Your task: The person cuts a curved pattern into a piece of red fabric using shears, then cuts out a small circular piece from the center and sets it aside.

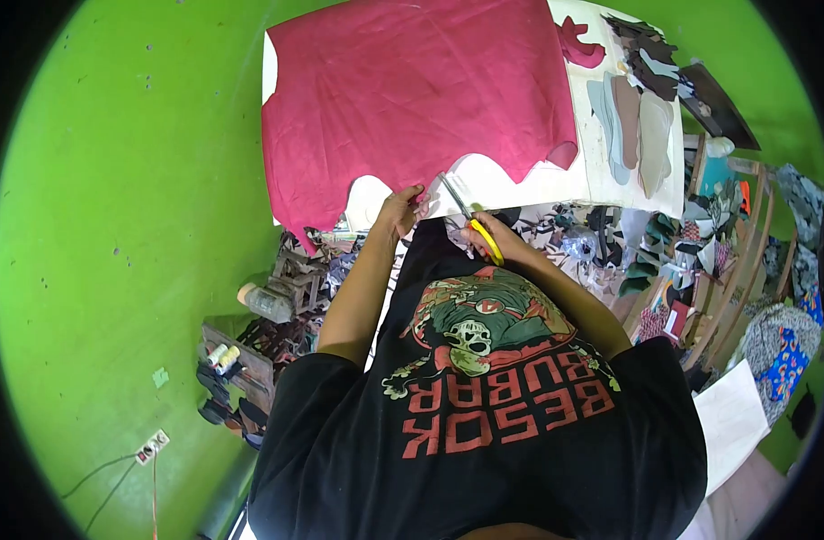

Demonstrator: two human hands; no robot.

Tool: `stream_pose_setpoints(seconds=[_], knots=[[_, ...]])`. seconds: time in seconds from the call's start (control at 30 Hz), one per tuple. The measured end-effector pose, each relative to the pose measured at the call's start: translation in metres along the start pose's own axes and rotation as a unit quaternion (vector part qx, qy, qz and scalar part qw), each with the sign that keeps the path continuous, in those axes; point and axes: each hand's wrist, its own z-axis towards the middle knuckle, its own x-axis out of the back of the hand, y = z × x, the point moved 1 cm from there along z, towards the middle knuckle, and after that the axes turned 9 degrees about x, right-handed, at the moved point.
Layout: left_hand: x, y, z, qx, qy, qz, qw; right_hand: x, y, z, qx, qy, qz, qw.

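Observation:
A large red sheet of leather-like material (421, 90) lies over the white table (565, 187), its near edge cut in curves. My left hand (399, 212) is at that near edge, fingers closed on the red material. In my right hand (497, 236) is a pair of scissors (457, 196) with yellow handles. Their blades point up and left, with the tips close to the red edge, right of my left hand. Whether the blades are apart is too small to tell.
Cut sole-shaped pieces (625, 121) and dark scraps (644, 49) lie at the table's right, near a small red offcut (581, 45). Scraps cover the floor below. A wooden rack (736, 261) stands right; thread spools (221, 357) and a wall socket (152, 446) are left.

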Motion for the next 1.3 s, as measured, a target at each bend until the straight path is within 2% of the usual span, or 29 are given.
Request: stream_pose_setpoints(seconds=[0.1, 0.2, 0.27, 0.33, 0.4, 0.47, 0.53, 0.67, 0.83, 1.07, 1.1, 1.3], knots=[[0.001, 0.009, -0.002, 0.016, -0.033, 0.028, 0.999, -0.015, 0.0, 0.003, -0.001, 0.041, -0.031, 0.999], [-0.006, 0.02, -0.017, 0.012, -0.056, 0.041, 0.998, -0.035, -0.004, 0.003, -0.015, 0.07, 0.018, 0.997], [-0.005, 0.021, -0.024, 0.028, -0.082, 0.062, 0.994, -0.044, -0.006, -0.003, -0.039, 0.106, -0.055, 0.992], [-0.004, 0.024, -0.028, 0.039, -0.096, 0.071, 0.992, -0.052, -0.008, -0.005, -0.054, 0.119, -0.066, 0.989], [-0.005, 0.027, -0.031, 0.024, -0.094, 0.083, 0.992, -0.061, -0.013, -0.007, -0.082, 0.13, -0.032, 0.988], [-0.005, 0.026, -0.031, 0.01, -0.094, 0.098, 0.991, -0.068, -0.013, -0.003, -0.067, 0.143, -0.049, 0.986], [-0.003, 0.022, -0.03, -0.012, -0.118, 0.085, 0.989, -0.071, -0.011, 0.001, -0.073, 0.132, -0.056, 0.987], [0.004, 0.016, -0.028, -0.034, -0.109, 0.114, 0.987, -0.075, 0.008, 0.017, -0.056, 0.132, -0.053, 0.988], [0.008, 0.016, -0.031, -0.039, -0.097, 0.136, 0.985, -0.082, -0.005, 0.022, -0.048, 0.136, -0.016, 0.989], [0.007, 0.013, -0.03, -0.04, -0.091, 0.107, 0.989, -0.085, 0.017, 0.018, -0.006, 0.135, -0.044, 0.99], [0.008, 0.013, -0.028, -0.041, -0.088, 0.115, 0.989, -0.087, 0.015, 0.014, -0.012, 0.134, 0.016, 0.991], [0.008, 0.009, -0.027, -0.055, -0.074, 0.131, 0.987, -0.087, 0.004, 0.004, -0.014, 0.127, 0.014, 0.992]])
